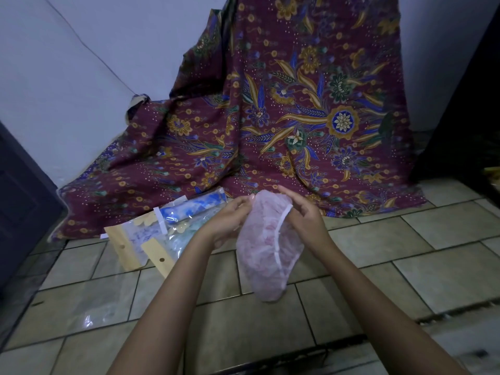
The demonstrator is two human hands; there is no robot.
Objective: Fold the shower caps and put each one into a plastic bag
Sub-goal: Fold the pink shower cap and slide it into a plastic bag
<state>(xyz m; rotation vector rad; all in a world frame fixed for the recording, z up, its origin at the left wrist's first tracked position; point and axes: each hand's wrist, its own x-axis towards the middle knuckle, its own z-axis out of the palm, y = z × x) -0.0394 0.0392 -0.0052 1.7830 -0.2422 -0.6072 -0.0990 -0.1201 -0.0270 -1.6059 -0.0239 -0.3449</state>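
Observation:
A pink see-through shower cap [266, 247] with a white elastic rim hangs in the air over the tiled floor. My left hand [230, 220] pinches its upper left edge. My right hand [303, 215] holds the top right edge at the elastic rim, fingers curled round it. To the left on the floor lie clear plastic bags with yellow header strips [146, 244], some holding folded caps, and a bagged blue patterned cap [194, 208] on top of them. A flat empty clear bag [89, 301] lies nearer me on the tiles.
A maroon batik cloth [270, 117] with blue and gold flowers drapes from the wall onto the floor behind the bags. A dark door [19, 212] stands at the left, dark furniture [470, 117] at the right. Beige floor tiles [405, 244] spread around my arms.

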